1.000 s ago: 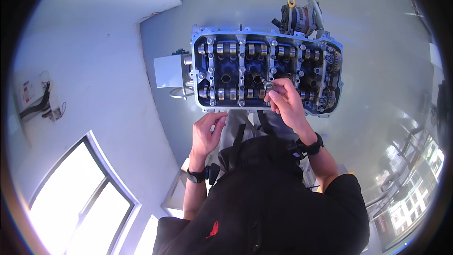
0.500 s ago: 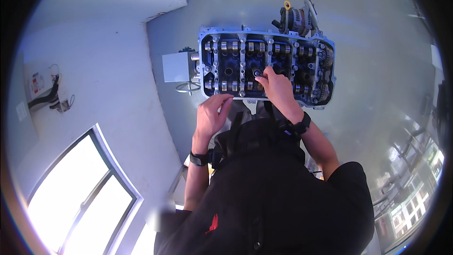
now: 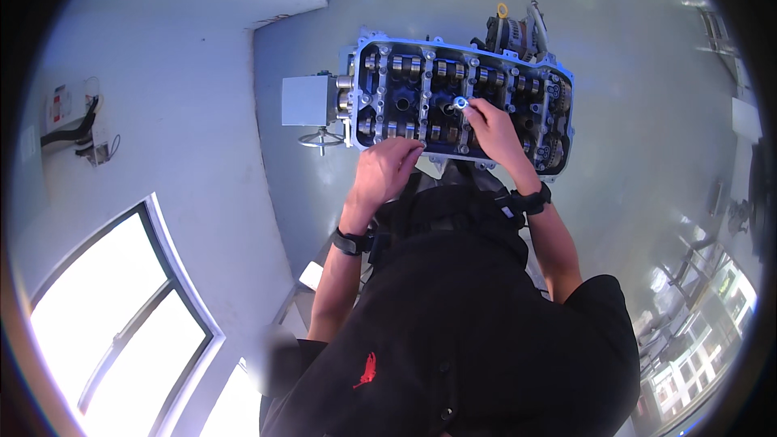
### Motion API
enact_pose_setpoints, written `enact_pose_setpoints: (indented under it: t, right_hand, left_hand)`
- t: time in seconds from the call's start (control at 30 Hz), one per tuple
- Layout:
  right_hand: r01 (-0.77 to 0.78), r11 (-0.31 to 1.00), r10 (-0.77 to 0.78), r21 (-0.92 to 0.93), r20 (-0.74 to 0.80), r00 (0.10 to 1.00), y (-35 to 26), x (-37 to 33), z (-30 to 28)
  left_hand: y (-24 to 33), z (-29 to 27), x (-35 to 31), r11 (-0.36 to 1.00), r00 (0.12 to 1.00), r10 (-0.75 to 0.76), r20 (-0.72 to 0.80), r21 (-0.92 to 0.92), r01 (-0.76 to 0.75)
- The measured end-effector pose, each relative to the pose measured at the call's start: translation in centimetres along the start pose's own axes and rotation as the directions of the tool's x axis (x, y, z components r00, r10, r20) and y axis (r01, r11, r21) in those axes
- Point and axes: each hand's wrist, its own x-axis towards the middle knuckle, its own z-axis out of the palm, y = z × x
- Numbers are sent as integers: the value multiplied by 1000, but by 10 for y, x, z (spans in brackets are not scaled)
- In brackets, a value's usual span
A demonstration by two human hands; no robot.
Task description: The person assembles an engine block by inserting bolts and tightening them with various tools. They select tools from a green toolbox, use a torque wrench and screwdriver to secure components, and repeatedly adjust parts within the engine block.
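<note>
An engine cylinder head (image 3: 447, 152), its cover off, lies in front of me with shiny camshaft lobes (image 3: 406, 65) in rows and round holes down its middle. My right hand (image 3: 495, 131) is over the middle of it, thumb and fingers pinched on a small shiny metal piece with a round, ring-like end (image 3: 461, 103). That piece is just above and beside a middle hole; its lower part is hard to make out. At the near edge, left of centre, my left hand (image 3: 387, 168) has its fingers curled together. Whatever they may hold is hidden.
A grey box (image 3: 306, 101) and a handwheel (image 3: 321, 139) adjoin the engine's left end. An alternator (image 3: 511, 36) sticks out at the far right side. The wall and a bright window (image 3: 121, 316) are to my left.
My right hand has lifted a little away from the hole, and the metal piece's round end now shows. My left hand has moved right and forward onto the near edge, its fingers drawn closer together.
</note>
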Motion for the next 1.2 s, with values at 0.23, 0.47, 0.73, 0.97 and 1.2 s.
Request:
enact_pose_setpoints:
  t: [0.23,0.47,0.73,0.97,1.2]
  right_hand:
    - [-226,870,129,439,240,962,-22,-12,-44]
    - [-299,801,-72,518,579,812,-10,-27,-36]
    - [-394,646,-185,654,634,751,-1,-13,-41]
    - [-376,650,-169,660,608,775,12,-20,-42]
    - [-319,695,-184,644,589,787,18,-28,-39]
  left_hand:
    - [9,9,2,996,996,-85,5,-35,85]
    - [30,15,6,953,975,-57,214,-278,117]
    - [29,22,14,982,989,-36,147,-177,62]
    - [32,26,21,990,978,-22,209,-133,51]
    - [40,32,28,980,969,84,231,-194,-38]
